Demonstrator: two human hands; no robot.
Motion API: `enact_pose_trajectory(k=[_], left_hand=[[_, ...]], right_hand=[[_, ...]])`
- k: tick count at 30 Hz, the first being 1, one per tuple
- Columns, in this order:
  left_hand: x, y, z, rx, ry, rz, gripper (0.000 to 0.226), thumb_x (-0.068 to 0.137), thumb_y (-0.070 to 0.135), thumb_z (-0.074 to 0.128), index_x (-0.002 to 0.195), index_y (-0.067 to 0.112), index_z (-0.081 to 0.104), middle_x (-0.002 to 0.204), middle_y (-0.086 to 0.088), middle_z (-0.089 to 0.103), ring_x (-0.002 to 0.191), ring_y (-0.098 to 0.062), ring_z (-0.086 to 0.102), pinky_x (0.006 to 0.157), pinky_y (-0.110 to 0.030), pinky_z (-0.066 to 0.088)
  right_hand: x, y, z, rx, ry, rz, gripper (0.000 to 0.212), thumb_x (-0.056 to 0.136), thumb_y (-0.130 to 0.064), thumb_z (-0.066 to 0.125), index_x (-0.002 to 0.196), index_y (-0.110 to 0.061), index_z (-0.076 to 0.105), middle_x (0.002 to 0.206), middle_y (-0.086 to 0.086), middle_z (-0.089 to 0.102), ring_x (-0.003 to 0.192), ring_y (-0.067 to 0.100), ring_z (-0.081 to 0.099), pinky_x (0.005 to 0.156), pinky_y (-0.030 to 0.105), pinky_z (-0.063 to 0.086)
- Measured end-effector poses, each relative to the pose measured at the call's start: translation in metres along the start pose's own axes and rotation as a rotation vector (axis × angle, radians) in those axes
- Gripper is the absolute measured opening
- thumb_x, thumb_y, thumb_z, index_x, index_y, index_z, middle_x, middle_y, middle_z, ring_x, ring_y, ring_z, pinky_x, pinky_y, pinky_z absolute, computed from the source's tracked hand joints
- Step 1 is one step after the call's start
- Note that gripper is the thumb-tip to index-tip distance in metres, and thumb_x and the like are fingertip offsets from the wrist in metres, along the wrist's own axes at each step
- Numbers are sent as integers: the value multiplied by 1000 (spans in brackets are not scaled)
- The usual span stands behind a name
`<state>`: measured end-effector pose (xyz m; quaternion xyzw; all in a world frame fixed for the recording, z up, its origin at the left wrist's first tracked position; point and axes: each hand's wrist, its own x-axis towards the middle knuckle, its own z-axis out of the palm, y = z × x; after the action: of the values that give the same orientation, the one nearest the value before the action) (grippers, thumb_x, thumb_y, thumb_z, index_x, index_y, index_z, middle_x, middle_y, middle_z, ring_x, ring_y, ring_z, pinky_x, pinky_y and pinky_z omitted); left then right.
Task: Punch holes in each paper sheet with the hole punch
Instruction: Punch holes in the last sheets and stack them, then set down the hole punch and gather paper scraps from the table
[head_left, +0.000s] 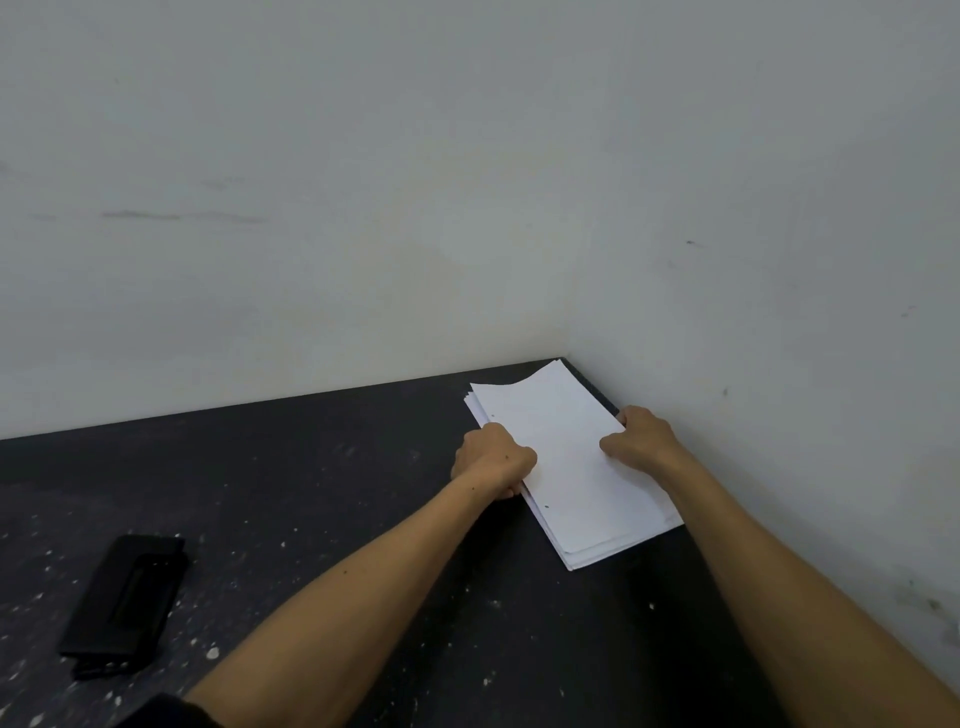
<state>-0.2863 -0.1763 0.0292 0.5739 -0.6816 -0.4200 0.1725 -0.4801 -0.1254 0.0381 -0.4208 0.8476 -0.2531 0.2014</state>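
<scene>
The black hole punch lies near on the dark table, well apart from the hands. Farther off, in the wall corner, the stack of paper sheets rests — left hand gripping its left edge with curled fingers, right hand gripping its right edge.

white punched paper stack, black hole punch apart

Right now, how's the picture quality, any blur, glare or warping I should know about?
Head view: soft, even light, no glare; the paper stack is bright but its punched holes still show. Wide-angle warping tilts the table edge. The black hole punch at lower left is dark and low in detail. Both hands, left and right, look sharp.
</scene>
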Motion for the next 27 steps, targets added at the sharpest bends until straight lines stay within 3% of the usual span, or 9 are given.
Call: enact_pose_trajectory(k=[6,10,13,16,20,24,27], left_hand=[[4,-5,-2,173,-26,43,12,81,14,51,80,8,62,62,-6,70,59,-18,66,67,-29,58],[5,-4,-3,182,-53,34,12,86,13,50,82,7,60,73,-9,71,56,-19,68,62,-27,61],[2,-4,-5,122,-77,28,12,91,15,50,86,7,57,85,-11,67,67,-23,73,60,-28,63],[-3,-8,-7,66,-101,31,20,97,18,48,100,3,60,91,-14,69,83,-28,76,72,-37,65],[-13,-16,-21,29,-167,106,35,102,21,46,131,3,51,112,-19,65,80,-23,75,60,-28,63],[-34,-24,-51,152,-173,236,21,104,23,48,98,6,59,100,-15,70,88,-23,74,79,-36,64],[-50,-34,-81,290,-67,314,23,101,28,51,95,8,62,98,-14,72,86,-23,67,89,-46,57]], right_hand=[[3,6,8,-73,20,-27,15,93,-13,59,104,-5,53,102,9,59,88,26,52,57,28,37],[2,8,13,-226,43,-18,21,94,-22,58,109,-8,54,122,12,61,103,31,57,85,37,51],[-6,6,14,-353,64,26,44,98,-29,53,137,-9,49,143,13,46,132,34,46,102,45,44],[-16,1,18,-383,102,14,50,100,-28,51,144,-8,42,148,15,42,137,34,41,104,47,42],[-31,-9,23,-379,129,-60,49,98,-27,55,142,-7,45,144,16,46,133,34,45,101,47,46],[-52,-33,27,-336,135,-177,47,98,-25,57,141,-7,47,144,16,48,132,34,47,103,46,49],[-70,-58,33,-288,129,-286,43,98,-23,59,137,-7,51,140,16,52,126,33,52,99,44,51]])
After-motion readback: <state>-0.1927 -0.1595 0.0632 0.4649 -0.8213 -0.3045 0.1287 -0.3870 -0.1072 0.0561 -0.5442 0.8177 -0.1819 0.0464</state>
